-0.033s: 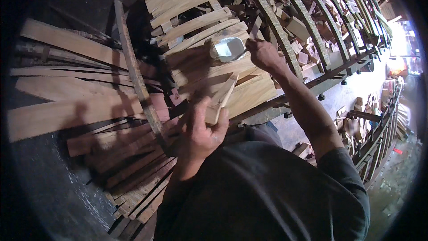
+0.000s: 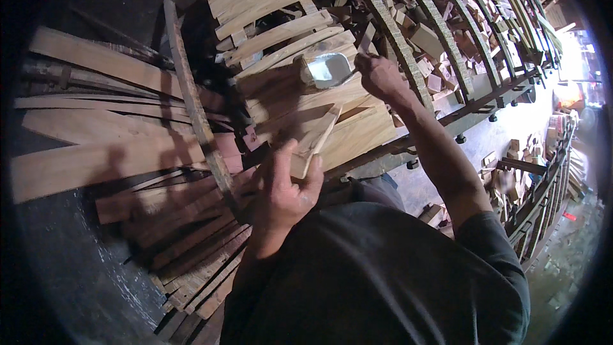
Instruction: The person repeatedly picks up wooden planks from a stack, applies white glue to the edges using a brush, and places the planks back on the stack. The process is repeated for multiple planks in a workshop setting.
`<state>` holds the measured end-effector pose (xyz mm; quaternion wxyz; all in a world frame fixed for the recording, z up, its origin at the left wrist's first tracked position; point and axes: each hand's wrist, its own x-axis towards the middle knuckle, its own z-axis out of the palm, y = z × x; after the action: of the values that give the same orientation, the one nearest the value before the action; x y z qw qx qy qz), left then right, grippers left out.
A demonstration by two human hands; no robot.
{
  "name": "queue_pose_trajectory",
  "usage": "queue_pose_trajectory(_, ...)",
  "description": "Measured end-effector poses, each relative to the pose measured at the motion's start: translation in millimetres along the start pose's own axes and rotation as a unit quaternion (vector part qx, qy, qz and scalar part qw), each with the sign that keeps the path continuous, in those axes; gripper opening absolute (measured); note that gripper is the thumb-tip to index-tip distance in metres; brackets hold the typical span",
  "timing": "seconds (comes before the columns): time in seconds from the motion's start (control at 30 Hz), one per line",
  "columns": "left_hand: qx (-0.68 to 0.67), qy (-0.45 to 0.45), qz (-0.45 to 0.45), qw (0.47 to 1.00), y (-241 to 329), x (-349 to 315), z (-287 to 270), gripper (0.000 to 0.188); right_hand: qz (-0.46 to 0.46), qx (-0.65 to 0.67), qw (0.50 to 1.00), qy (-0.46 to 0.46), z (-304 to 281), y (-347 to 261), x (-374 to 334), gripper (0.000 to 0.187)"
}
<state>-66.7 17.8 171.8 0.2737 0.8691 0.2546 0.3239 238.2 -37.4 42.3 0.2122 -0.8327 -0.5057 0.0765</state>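
My left hand (image 2: 284,185) is closed around the near end of a tapered wooden piece (image 2: 317,139), which points away from me over light boards (image 2: 364,131). My right hand (image 2: 382,78) grips a thin stick-like tool (image 2: 350,77), its lower end at the right side of an open tub (image 2: 308,76). White material (image 2: 329,70) shows inside the tub. The tool's tip is too small to make out. The tub rests on the boards, beyond the wooden piece.
A metal frame with curved slats (image 2: 440,29) runs to the right, with many wood offcuts (image 2: 424,39) beneath it. Long planks (image 2: 108,160) lie at the left, beside a frame bar (image 2: 191,89). A second rack (image 2: 543,191) stands at right.
My right hand has shifted slightly right with the tool. My left hand and the wooden piece have moved a little left and toward me.
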Motion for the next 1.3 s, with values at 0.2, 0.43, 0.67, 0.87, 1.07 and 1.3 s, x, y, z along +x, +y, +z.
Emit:
queue_pose_trajectory(0.2, -0.062, -0.03, -0.065, 0.996, -15, -15, -9, 0.036, 0.01, 0.044, 0.997, 0.059, -8, -5, 11, 0.014)
queue_pose_trajectory(0.43, -0.085, -0.06, -0.064, 0.993, -23, -13, -5, 0.034, 0.012, 0.003, 0.999, 0.037, -7, -2, 2, 0.015)
queue_pose_trajectory(0.67, -0.164, -0.029, -0.123, 0.978, -27, -7, -8, 0.031, 0.084, 0.007, 0.993, 0.084, 8, 5, 11, 0.02)
queue_pose_trajectory(0.87, -0.168, -0.048, -0.1, 0.98, -40, -7, -10, 0.037, 0.215, 0.031, 0.976, 0.032, -13, 32, -9, 0.027)
queue_pose_trajectory(1.07, -0.218, -0.042, -0.092, 0.971, -53, -7, -9, 0.043, 0.333, 0.429, 0.832, 0.114, -57, 25, -27, 0.015)
queue_pose_trajectory(1.3, -0.263, -0.053, -0.11, 0.957, -59, 0, -7, 0.041, 0.259, 0.64, 0.72, 0.077, -64, -68, -59, 0.019)
